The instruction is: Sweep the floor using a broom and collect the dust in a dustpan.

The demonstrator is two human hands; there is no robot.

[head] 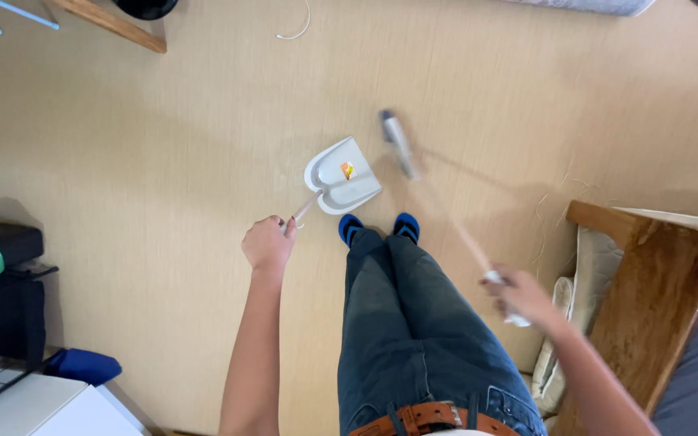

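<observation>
left hand (267, 243): fingers closed on white dustpan (342, 175) handle | right hand (521, 298): fingers gripping blurred broom (400, 145) | dustpan on floor (163, 145), orange scrap (348, 169) inside

My left hand (268, 242) is curled into a fist, knuckles up, at the end of a bare arm stretched straight ahead and down. My right hand (519, 297) is blurred, its fingers closed, the forearm angled in from the right. My legs stand together between both arms.

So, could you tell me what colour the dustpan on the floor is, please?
White, the dustpan, seen clearly in the head view.
</observation>
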